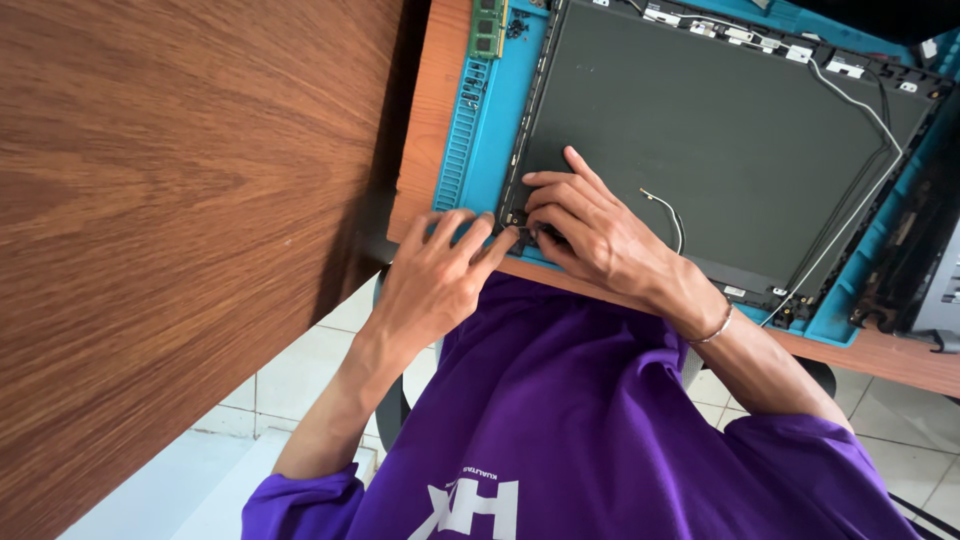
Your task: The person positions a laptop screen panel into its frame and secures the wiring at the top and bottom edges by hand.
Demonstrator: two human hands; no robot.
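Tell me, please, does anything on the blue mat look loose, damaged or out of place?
Nothing looks broken. The dark panel lies skewed on the blue mat. A thin white cable curls loose on it beside the right hand. A green circuit strip lies apart at the mat's far edge. Both hands, left hand included, press the panel's near corner.

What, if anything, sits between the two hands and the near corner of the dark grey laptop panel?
Nothing visible: the left hand and right hand already touch the dark grey laptop panel at its corner; the thin white cable lies beside them.
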